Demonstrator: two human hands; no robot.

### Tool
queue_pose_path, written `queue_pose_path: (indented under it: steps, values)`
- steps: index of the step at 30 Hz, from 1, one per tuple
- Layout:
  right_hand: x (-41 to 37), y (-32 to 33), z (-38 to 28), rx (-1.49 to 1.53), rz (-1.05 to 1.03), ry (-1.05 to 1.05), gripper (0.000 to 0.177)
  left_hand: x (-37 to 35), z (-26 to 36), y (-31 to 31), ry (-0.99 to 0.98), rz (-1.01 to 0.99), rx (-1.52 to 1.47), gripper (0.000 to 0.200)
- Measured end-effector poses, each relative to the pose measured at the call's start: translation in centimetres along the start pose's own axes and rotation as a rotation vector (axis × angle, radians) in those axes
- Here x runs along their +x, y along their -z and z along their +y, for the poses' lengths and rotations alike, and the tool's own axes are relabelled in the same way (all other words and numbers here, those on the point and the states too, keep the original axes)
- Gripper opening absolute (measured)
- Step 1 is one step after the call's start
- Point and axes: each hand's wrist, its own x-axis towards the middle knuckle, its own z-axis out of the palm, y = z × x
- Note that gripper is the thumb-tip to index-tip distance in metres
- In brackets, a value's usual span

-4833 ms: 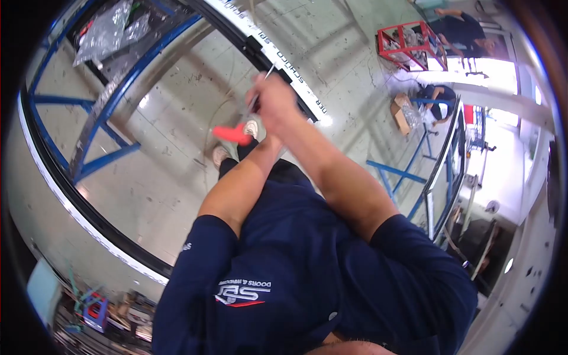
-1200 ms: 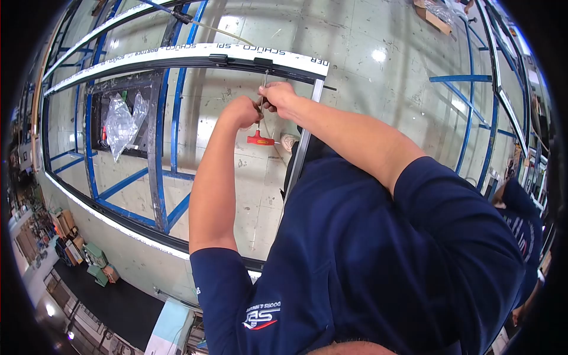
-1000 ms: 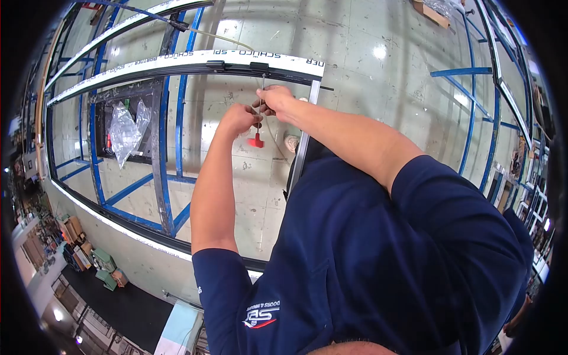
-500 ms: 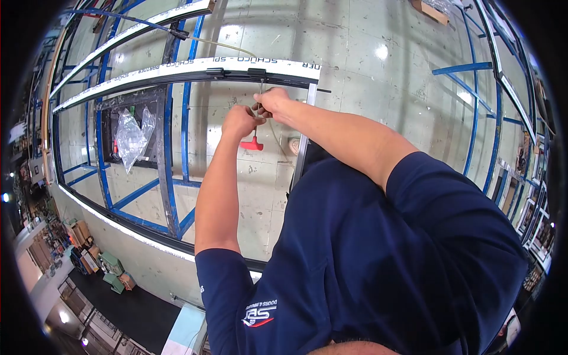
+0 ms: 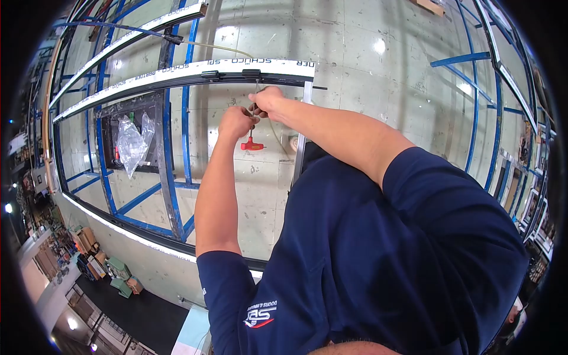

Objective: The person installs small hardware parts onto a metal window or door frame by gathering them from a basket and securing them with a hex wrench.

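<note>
A T-handle hex key (image 5: 252,145) with a red grip hangs below my hands, its thin shaft pointing up toward the window or door frame (image 5: 177,72). My left hand (image 5: 236,122) is closed with its fingers round the shaft, just above the red grip. Higher up, my right hand (image 5: 267,102) pinches at the shaft near its upper end, close under a black fitting (image 5: 251,75) on the frame's dark edge. Where the tip meets the frame is too small to make out. A second black fitting (image 5: 210,76) sits farther left on the same edge.
Blue metal stands (image 5: 186,130) support the frame. Clear plastic bags (image 5: 134,142) lie in a dark tray at left. A thin hose (image 5: 219,46) crosses beyond the frame. Another frame rail (image 5: 136,40) lies farther off, and more blue racks (image 5: 461,60) stand at right.
The red grip has turned, so its broad face with a yellowish label now shows. My hands stay close together at the shaft. The whole view has shifted slightly.
</note>
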Motion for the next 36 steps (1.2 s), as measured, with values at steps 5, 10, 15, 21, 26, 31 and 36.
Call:
queue_pose_path:
  steps: [5, 10, 15, 21, 26, 31, 36]
  values:
    - [0.4, -0.1, -0.1, 0.002, 0.031, 0.0, 0.02, -0.3, -0.8, -0.2, -0.039, -0.008, -0.138, 0.03]
    - [-0.1, -0.5, 1.4, -0.041, -0.017, 0.015, 0.019, -2.9, -4.0, 1.5, -0.035, 0.017, -0.266, 0.036]
    - [1.5, -5.0, 1.8, -0.043, -0.132, 0.109, 0.016, -6.8, -10.0, 2.8, 0.175, -0.039, -0.213, 0.043]
    - [3.8, -10.9, -1.0, 0.034, -0.169, 0.139, 0.013, -8.4, -13.9, -0.5, 0.104, 0.024, -0.572, 0.061]
    - [4.3, -12.1, -1.9, 0.084, -0.123, 0.119, 0.014, -6.8, -14.1, -2.8, 0.158, 0.326, -0.793, 0.034]
    - [5.0, -12.2, -2.0, 0.039, -0.126, 0.125, 0.01, -6.0, -14.0, -3.0, 0.142, 0.362, -0.873, 0.025]
    - [4.7, -12.5, -2.1, 0.07, -0.094, 0.12, 0.01, -5.5, -14.3, -2.9, 0.128, 0.376, -0.893, 0.022]
